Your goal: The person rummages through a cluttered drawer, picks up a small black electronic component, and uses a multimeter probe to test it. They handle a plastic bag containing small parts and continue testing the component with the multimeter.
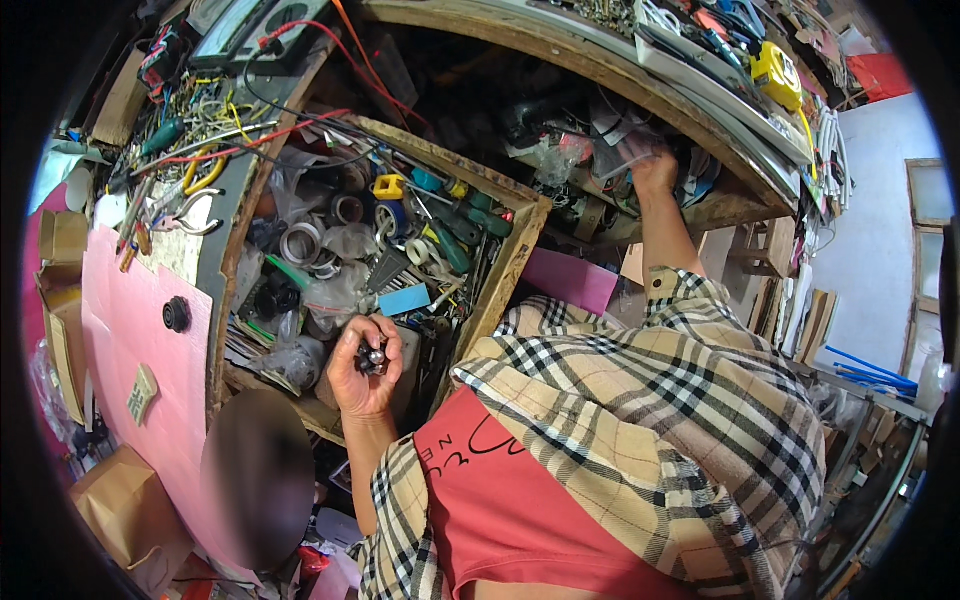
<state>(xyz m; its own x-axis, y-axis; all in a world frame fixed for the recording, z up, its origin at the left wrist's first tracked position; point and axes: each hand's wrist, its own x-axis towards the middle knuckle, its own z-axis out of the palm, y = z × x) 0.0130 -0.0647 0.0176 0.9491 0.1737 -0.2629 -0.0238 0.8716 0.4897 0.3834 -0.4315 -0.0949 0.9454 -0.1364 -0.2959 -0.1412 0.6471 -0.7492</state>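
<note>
My left hand (363, 365) is closed around some small dark, shiny metal pieces (373, 356), over the front of an open wooden drawer (525, 245) crammed with tape rolls, plastic bags and screwdrivers. My right hand (652, 168) reaches into the dim upper compartment at the right, its fingers on a clear plastic package (615, 145) among jumbled bags and small parts. Its fingertips are partly hidden by the plastic, and I cannot make out what is inside.
A pink-covered bench (140, 310) with pliers (195, 205), wires and a black round part (177, 314) is at the left. The wooden cabinet edge (560, 40) carries a yellow tape measure (777, 75). Paper bags (125, 505) lie low left; blue rods (870, 370) are at the right.
</note>
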